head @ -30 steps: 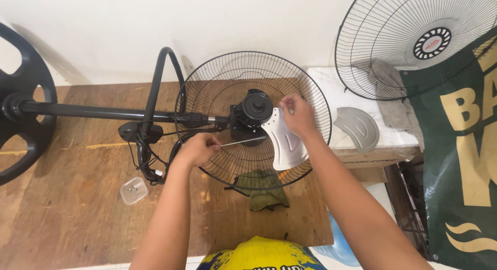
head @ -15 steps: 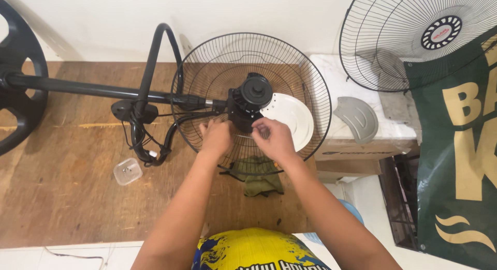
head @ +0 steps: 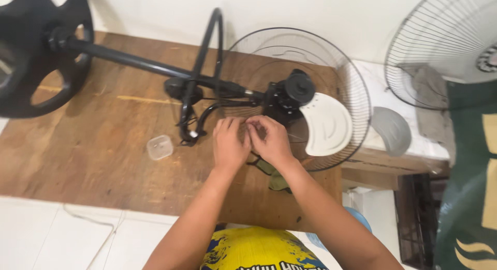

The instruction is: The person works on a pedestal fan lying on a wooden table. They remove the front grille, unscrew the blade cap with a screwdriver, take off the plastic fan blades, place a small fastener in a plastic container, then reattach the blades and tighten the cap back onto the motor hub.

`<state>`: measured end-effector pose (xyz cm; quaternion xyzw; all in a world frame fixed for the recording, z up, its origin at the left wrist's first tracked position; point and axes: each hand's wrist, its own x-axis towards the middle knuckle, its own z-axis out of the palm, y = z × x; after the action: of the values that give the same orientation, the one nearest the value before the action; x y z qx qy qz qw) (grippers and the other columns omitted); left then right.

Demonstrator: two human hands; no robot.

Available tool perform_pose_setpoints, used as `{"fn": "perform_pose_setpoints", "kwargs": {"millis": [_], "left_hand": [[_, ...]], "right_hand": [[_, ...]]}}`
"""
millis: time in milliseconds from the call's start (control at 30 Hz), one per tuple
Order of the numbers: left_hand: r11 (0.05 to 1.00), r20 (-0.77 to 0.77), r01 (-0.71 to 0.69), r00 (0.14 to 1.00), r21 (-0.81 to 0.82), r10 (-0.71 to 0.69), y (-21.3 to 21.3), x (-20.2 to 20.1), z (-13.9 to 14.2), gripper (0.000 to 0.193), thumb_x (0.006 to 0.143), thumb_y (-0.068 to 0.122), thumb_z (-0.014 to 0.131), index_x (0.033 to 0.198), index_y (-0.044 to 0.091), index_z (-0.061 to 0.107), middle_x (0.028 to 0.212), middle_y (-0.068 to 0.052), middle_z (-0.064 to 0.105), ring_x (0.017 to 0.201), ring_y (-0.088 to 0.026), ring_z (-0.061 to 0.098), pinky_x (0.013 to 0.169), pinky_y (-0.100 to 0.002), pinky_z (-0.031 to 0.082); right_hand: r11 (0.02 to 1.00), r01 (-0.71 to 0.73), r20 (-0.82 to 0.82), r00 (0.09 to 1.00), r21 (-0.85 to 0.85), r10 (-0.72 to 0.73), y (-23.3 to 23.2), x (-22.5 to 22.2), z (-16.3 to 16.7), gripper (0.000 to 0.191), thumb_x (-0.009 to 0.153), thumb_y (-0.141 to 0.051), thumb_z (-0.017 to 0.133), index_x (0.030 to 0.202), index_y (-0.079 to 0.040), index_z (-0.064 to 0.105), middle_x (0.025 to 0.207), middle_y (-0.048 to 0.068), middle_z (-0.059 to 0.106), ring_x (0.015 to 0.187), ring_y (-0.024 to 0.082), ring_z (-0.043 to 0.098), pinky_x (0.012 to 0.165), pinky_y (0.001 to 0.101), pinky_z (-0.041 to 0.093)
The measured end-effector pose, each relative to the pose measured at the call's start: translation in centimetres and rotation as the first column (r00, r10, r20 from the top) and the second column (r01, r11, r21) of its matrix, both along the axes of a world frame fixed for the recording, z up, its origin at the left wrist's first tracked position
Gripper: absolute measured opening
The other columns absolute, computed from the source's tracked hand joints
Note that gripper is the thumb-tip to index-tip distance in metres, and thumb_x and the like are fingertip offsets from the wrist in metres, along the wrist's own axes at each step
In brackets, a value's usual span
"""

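Two bare hands meet at mid-frame, fingertips pressed together over something too small to make out; left hand (head: pixel 229 144) and right hand (head: pixel 271 140) touch each other just in front of the round black wire fan guard (head: pixel 331 63) lying flat on the brown wooden table (head: pixel 77 156); under the right wrist, a crumpled olive-green cloth (head: pixel 277 181); left of the hands, a small clear plastic box (head: pixel 159 147); just beyond the fingers, the black fan motor (head: pixel 290 94) and a white plastic blade (head: pixel 326 125); further, the black pole (head: pixel 129 63) runs to the round black base (head: pixel 36 57), upper left.
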<state>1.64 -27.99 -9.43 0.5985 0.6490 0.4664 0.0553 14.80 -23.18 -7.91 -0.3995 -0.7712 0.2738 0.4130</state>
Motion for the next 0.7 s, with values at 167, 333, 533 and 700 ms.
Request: {"fn": "perform_pose_setpoints", "kwargs": {"millis": [167, 333, 533, 700], "left_hand": [[0.99, 0.123, -0.139, 0.983, 0.037, 0.133, -3.9, -4.8, -0.9, 0.037, 0.08, 0.004, 0.073, 0.117, 0.004, 0.065, 0.112, -0.016, 0.065, 0.109, -0.039, 0.06, 0.094, -0.048, 0.049], [0.943, 0.126, -0.333, 0.936, 0.012, 0.329, -7.7, -10.2, -3.8, 0.043, 0.077, 0.004, 0.075, 0.118, 0.003, 0.06, 0.122, -0.019, 0.056, 0.119, -0.043, 0.053, 0.101, -0.052, 0.043], [0.833, 0.042, -0.438, 0.877, -0.339, 0.479, -10.8, -17.2, -7.9, 0.047, 0.072, 0.012, 0.08, 0.116, 0.013, 0.065, 0.133, -0.015, 0.054, 0.125, -0.04, 0.048, 0.103, -0.054, 0.039], [0.706, -0.004, -0.444, 0.848, -0.553, 0.53, -11.1, -21.6, -10.0, 0.057, 0.071, 0.018, 0.081, 0.125, 0.015, 0.064, 0.142, -0.015, 0.046, 0.133, -0.039, 0.039, 0.11, -0.054, 0.032]], "right_hand": [[0.986, -0.161, 0.033, 0.987, 0.041, 0.16, -2.2, -6.6, 0.0, 0.015, 0.088, -0.011, 0.072, 0.102, -0.005, 0.073, 0.092, 0.011, 0.075, 0.083, 0.026, 0.072, 0.075, 0.0369, 0.056], [0.947, -0.308, 0.031, 0.95, -0.087, 0.312, -4.6, -13.5, -1.6, 0.014, 0.088, -0.013, 0.073, 0.1, -0.005, 0.075, 0.09, 0.012, 0.075, 0.077, 0.024, 0.073, 0.071, 0.0348, 0.057], [0.876, -0.328, 0.088, 0.921, -0.353, 0.38, -7.5, -20.6, -5.9, 0.02, 0.086, -0.012, 0.071, 0.103, -0.005, 0.077, 0.086, 0.012, 0.077, 0.066, 0.02, 0.072, 0.064, 0.0316, 0.056], [0.782, -0.303, 0.003, 0.932, -0.546, 0.363, -8.1, -25.6, -9.7, 0.017, 0.088, -0.012, 0.071, 0.103, -0.006, 0.077, 0.09, 0.01, 0.079, 0.075, 0.013, 0.075, 0.069, 0.0284, 0.059]]}}
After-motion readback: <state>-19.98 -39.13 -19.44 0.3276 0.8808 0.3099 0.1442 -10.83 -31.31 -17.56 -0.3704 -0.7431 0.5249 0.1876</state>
